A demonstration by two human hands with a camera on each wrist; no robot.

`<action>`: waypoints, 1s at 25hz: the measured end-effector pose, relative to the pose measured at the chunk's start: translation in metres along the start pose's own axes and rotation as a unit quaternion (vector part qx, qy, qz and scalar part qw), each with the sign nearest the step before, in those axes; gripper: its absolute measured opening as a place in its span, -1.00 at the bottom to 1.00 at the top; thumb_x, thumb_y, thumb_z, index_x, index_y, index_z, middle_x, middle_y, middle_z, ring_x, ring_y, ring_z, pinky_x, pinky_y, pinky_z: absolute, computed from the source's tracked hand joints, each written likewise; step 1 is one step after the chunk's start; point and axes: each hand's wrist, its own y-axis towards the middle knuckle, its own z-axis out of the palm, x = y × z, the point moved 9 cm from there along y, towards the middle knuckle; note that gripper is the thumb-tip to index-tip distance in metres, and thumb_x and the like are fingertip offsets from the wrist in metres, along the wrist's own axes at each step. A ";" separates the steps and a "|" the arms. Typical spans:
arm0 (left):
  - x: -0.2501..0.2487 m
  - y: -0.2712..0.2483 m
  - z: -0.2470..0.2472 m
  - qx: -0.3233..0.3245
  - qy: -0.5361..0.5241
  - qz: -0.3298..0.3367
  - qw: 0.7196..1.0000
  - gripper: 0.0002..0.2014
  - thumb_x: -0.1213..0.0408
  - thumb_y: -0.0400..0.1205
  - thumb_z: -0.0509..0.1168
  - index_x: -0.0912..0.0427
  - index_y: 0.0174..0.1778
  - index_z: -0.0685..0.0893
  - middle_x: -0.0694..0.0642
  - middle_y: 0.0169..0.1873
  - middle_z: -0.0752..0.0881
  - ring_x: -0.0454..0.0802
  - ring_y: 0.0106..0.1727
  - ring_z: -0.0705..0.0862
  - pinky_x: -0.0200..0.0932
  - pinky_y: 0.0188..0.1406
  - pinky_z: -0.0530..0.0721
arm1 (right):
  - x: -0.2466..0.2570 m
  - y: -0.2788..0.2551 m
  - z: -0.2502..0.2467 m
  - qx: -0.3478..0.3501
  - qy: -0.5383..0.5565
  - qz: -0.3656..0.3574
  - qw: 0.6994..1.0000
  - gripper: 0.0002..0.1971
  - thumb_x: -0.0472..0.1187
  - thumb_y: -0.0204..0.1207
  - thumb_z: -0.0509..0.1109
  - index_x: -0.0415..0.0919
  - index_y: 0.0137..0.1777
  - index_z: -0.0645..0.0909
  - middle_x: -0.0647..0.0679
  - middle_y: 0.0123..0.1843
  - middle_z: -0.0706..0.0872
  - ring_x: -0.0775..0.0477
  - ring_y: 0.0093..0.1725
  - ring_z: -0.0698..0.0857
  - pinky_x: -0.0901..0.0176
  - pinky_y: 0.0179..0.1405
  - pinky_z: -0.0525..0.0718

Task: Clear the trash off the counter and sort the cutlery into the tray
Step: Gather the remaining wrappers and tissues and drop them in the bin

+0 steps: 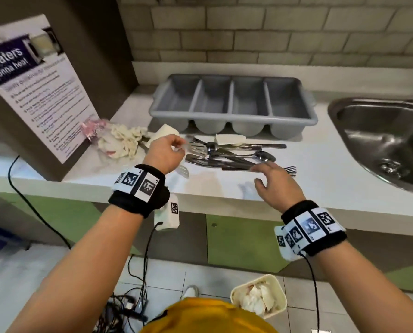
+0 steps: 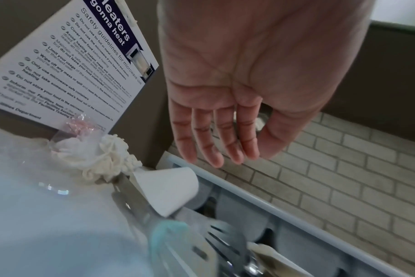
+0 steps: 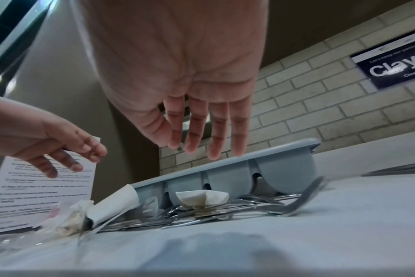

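An empty grey four-compartment tray [image 1: 224, 116] [image 2: 249, 196] [image 3: 225, 163] stands at the back of the white counter. In front of it lies a pile of metal cutlery [image 1: 236, 155] [image 3: 225, 208], with one fork [image 1: 290, 169] [image 3: 303, 198] at its right end. A crumpled white scrap [image 1: 229, 139] [image 3: 201, 196] rests on the pile. A tipped paper cup [image 1: 165, 132] [image 2: 166, 189], a crumpled tissue [image 1: 123, 140] [image 2: 107, 155] and a pink plastic wrapper [image 1: 91, 127] [image 2: 78, 125] lie to the left. My left hand [image 1: 176, 145] [image 2: 216, 150] hovers empty over the pile's left end. My right hand [image 1: 270, 174] [image 3: 201, 146] hovers over its right end, fingers straight.
A steel sink [image 1: 332, 109] is set into the counter on the right. A leaning poster [image 1: 39, 92] and a brown cabinet wall close off the left. On the floor below the counter edge stands a cream waste bin [image 1: 280, 294] with paper in it, near loose cables.
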 end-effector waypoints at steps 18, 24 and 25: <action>0.098 0.135 0.019 0.239 0.159 -0.011 0.958 0.04 0.14 0.37 0.51 -0.06 0.63 -0.04 0.13 0.45 0.51 0.16 0.37 0.55 -0.05 0.30 0.51 | 0.002 0.181 0.087 0.157 -0.178 0.163 0.958 -0.27 -0.48 0.41 0.15 0.09 0.55 0.20 -0.14 0.57 0.31 -0.35 0.54 0.29 -0.34 0.47 0.40; 0.094 0.145 0.009 0.198 0.111 0.007 0.974 -0.12 0.19 0.37 0.53 0.01 0.57 0.20 0.17 0.36 0.58 0.17 0.35 0.56 -0.07 0.28 0.50 | 0.000 0.188 0.090 0.182 -0.189 0.162 0.951 -0.35 -0.43 0.53 0.02 0.20 0.53 0.24 -0.15 0.53 0.30 -0.40 0.49 0.27 -0.30 0.49 0.40; 0.094 0.148 0.006 0.191 0.107 0.005 0.976 -0.15 0.19 0.38 0.53 0.05 0.55 0.25 0.18 0.37 0.58 0.17 0.35 0.56 -0.06 0.28 0.50 | 0.002 0.189 0.088 0.178 -0.184 0.164 0.953 -0.36 -0.43 0.54 0.01 0.18 0.54 0.24 -0.16 0.53 0.31 -0.40 0.48 0.29 -0.29 0.50 0.39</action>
